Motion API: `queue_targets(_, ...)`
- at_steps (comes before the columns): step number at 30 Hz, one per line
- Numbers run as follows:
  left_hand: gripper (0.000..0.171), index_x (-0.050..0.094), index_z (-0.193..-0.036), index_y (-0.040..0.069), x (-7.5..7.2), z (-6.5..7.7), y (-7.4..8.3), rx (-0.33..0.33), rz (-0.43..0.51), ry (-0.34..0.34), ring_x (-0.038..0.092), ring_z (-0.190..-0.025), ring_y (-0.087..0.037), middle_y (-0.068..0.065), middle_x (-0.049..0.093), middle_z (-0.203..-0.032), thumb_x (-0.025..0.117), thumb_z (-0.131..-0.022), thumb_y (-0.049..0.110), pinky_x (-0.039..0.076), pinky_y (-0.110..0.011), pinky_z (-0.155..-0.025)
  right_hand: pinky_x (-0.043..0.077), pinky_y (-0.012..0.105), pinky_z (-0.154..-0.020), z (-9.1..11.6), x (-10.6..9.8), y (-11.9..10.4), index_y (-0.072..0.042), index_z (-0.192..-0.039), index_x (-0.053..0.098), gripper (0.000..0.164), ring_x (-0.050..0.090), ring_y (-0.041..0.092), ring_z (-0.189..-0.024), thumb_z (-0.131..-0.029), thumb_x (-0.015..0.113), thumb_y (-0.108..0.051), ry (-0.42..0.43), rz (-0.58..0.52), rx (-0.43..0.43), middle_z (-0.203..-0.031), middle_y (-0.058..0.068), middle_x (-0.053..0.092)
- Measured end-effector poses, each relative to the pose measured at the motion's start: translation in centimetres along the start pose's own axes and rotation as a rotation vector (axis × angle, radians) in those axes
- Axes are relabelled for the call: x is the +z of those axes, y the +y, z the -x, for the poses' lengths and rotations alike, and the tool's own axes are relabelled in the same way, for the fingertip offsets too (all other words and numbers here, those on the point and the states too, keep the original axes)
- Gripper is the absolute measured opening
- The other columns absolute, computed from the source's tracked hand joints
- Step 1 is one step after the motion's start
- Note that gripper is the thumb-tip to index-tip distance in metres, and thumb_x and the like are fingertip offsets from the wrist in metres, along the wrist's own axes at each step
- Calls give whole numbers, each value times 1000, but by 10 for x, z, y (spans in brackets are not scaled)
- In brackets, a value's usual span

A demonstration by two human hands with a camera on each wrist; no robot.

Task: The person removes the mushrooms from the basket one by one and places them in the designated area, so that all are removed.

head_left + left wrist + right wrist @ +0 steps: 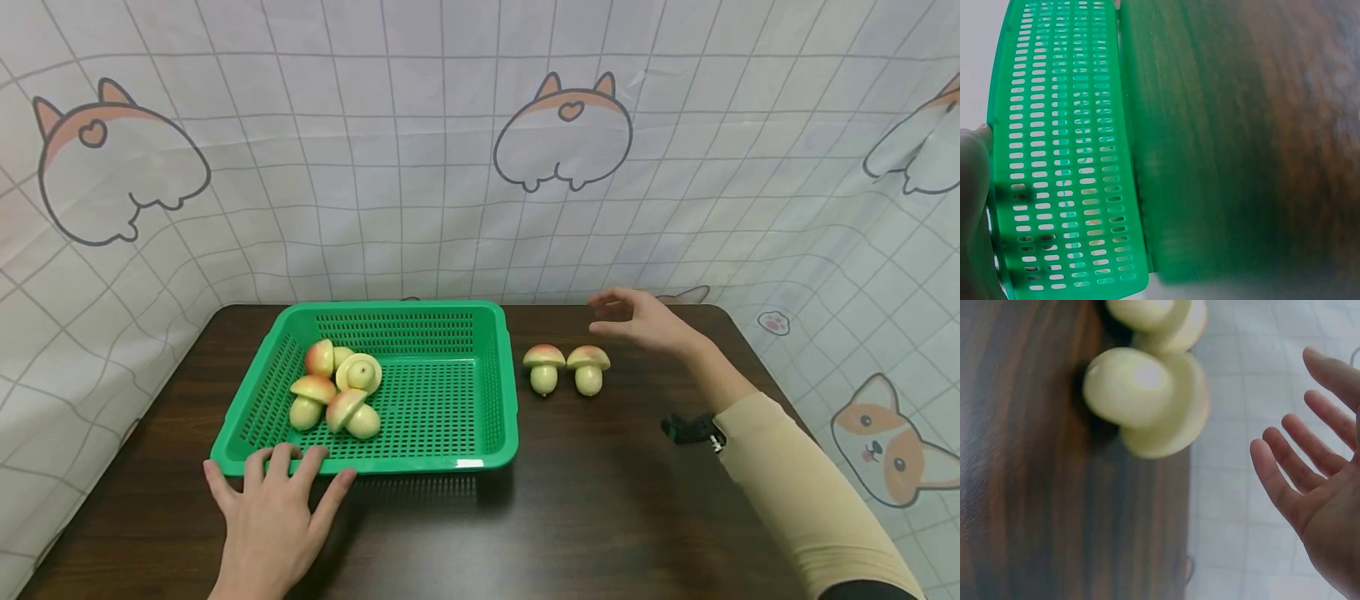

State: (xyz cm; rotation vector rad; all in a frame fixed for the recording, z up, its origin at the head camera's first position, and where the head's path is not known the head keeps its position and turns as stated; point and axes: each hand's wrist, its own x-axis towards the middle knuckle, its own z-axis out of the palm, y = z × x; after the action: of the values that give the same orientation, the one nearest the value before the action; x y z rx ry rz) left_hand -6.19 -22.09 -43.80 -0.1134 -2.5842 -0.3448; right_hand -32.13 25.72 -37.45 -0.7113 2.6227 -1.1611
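A green plastic basket stands on the table, with several toy mushrooms clustered in its left part. My left hand grips its near rim; the fingers hook over it, showing as dark shapes through the slotted wall in the left wrist view. Two more toy mushrooms, a left one and a right one, stand side by side to the basket's right, yellow-green with reddish caps. My right hand hovers behind and right of them, fingers loosely bent and holding nothing. In the right wrist view its palm shows bare.
The dark wooden table ends at a patterned white cloth hanging behind and at both sides. A small black device sits at the right wrist, by the beige sleeve.
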Motion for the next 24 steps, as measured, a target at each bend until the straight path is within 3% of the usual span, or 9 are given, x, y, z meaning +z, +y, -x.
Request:
queue_targets(13,49,68,-113,11,0,-1,-1,6,-1,-1,49,-113,-51,-22,60,-107,61,-98,57,-4,-87,-101,50,53,-97,-12,10,-50,-13,-136,60,39,57,31,-126,-102,68,-29,-37,-11,-107,-138,10,60)
queue_targets(24,49,68,-112,11,0,0,0,4,-2,5,50,-113,-51,-22,60,-107,61,-98,57,-2,-87,-101,52,48,-95,-26,32,-90,-15,-134,62,33,61,21,-121,-103,67,-25,-139,-33,-215,-134,2,62)
